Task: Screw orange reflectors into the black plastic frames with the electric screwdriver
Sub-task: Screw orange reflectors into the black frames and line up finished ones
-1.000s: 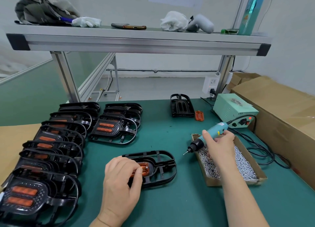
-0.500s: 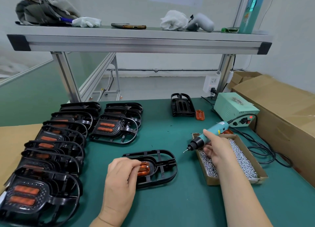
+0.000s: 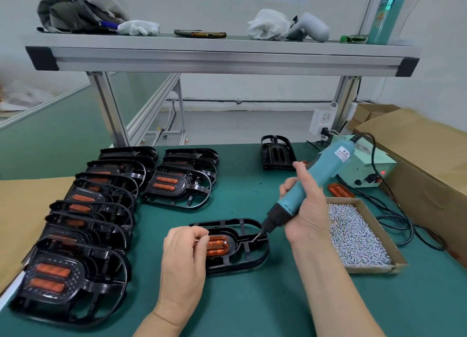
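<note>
Fingers [image 3: 199,236] of my left hand [image 3: 183,258] pinch the orange reflector [image 3: 218,245] into the black frame [image 3: 260,257] at the near middle of the desk [image 3: 252,309]. My right hand [image 3: 307,210] is clamped round the electric screwdriver [image 3: 321,175], bit tip on the frame's right side. Judging by the filled frames [image 3: 83,266] stacked at left, most are done. A bare frame [image 3: 276,154] and a loose reflector [image 3: 340,190] wait far right.

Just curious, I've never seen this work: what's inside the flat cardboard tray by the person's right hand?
The cardboard tray holds a heap of small silver screws spread across its floor. The right hand and forearm cover its left edge, so that strip cannot be seen.
</note>
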{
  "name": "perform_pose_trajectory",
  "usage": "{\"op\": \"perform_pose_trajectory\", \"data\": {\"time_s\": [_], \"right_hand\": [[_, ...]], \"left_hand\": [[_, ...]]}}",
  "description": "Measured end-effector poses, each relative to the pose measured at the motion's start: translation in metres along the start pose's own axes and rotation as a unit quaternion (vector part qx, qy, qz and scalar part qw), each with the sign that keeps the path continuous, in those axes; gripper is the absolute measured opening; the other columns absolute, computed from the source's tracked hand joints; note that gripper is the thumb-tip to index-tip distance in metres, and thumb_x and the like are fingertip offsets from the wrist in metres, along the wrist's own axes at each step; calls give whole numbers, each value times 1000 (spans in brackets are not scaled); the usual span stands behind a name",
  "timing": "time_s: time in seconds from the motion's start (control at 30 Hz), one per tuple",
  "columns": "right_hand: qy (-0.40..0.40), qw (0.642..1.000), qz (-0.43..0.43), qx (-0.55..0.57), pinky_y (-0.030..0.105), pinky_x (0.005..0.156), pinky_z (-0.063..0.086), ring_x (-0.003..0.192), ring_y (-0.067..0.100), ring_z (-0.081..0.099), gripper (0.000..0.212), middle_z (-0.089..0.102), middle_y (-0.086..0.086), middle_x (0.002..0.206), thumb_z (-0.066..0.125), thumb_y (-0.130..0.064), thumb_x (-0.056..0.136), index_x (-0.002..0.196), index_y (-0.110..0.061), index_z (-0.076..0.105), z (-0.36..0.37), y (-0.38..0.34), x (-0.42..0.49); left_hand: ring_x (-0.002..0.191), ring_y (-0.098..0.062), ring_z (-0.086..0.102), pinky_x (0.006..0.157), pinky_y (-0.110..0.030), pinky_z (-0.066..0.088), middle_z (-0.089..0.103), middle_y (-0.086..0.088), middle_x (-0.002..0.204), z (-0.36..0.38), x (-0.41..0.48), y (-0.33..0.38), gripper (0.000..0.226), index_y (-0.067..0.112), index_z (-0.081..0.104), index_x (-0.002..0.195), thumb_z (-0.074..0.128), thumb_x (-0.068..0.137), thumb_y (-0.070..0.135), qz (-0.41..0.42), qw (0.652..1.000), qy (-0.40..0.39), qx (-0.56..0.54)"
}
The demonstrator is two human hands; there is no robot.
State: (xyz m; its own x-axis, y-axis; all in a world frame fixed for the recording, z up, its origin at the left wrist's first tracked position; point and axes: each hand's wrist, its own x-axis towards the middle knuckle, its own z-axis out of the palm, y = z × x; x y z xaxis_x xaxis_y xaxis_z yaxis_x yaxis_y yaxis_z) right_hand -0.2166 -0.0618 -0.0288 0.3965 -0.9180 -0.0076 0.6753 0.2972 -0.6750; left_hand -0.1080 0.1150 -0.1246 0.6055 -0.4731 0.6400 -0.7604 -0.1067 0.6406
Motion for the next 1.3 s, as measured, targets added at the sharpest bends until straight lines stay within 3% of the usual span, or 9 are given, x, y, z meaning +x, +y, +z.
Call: {"op": "perform_pose_trajectory", "data": {"time_s": [0.13,0.3,0.4,0.53,0.6,0.93,1.13,1.3], "right_hand": [[-67,996,50,23,20,53,38,55,12,44,41,50,-1,64,77,-26,75,111,-15,61,25,8,-13],[-106,991,72,29,19,51,44,57,13,48,38,52,2,69,82,-31,68,97,-9,71,48,15,-20],[-55,998,25,15,20,51,45,54,11,49,40,57,1,72,82,-23,71,101,-7,63,58,26,-24],[24,999,-31,3,22,52,46,51,8,51,17,61,-6,61,77,-10,85,88,-13,60,66,42,-25],[45,998,-40,-2,22,52,47,49,8,51,19,59,-7,57,77,-11,85,83,-17,58,67,45,-25],[67,997,-40,-8,24,56,47,50,8,52,22,59,-9,56,77,-15,86,88,-18,56,66,50,-22],[85,996,-35,-15,23,54,47,51,7,53,22,59,-11,56,78,-16,85,86,-19,56,65,53,-20],[118,991,-30,-48,19,50,45,47,6,49,25,55,-10,52,78,-22,84,85,-21,54,64,57,-17]], "left_hand": [[90,-11,53,81,-18,39,52,25,93,1,1,4,10,31,53,90,45,96,32,-12,1000,-9,-8],[91,-10,56,81,-9,38,56,21,92,-5,0,6,11,33,56,88,49,95,29,-54,998,-8,-34],[94,-9,58,81,-6,38,61,17,92,-5,0,5,19,37,58,86,53,93,21,-100,993,3,-54],[95,-10,59,81,-8,40,62,18,92,-4,0,3,29,36,60,85,59,96,10,-120,991,4,-59],[95,-10,59,80,-8,40,61,21,97,-5,1,3,22,37,60,84,56,95,18,-123,990,8,-62],[95,-10,60,79,-11,42,62,21,94,-5,2,2,16,36,61,83,51,93,27,-141,987,13,-75],[95,-9,61,79,-8,41,63,18,93,-4,2,2,33,36,61,84,61,95,5,-145,987,9,-73],[92,-3,61,78,-4,40,64,8,90,-7,1,5,28,34,61,86,63,94,8,-111,992,19,-62]]}}
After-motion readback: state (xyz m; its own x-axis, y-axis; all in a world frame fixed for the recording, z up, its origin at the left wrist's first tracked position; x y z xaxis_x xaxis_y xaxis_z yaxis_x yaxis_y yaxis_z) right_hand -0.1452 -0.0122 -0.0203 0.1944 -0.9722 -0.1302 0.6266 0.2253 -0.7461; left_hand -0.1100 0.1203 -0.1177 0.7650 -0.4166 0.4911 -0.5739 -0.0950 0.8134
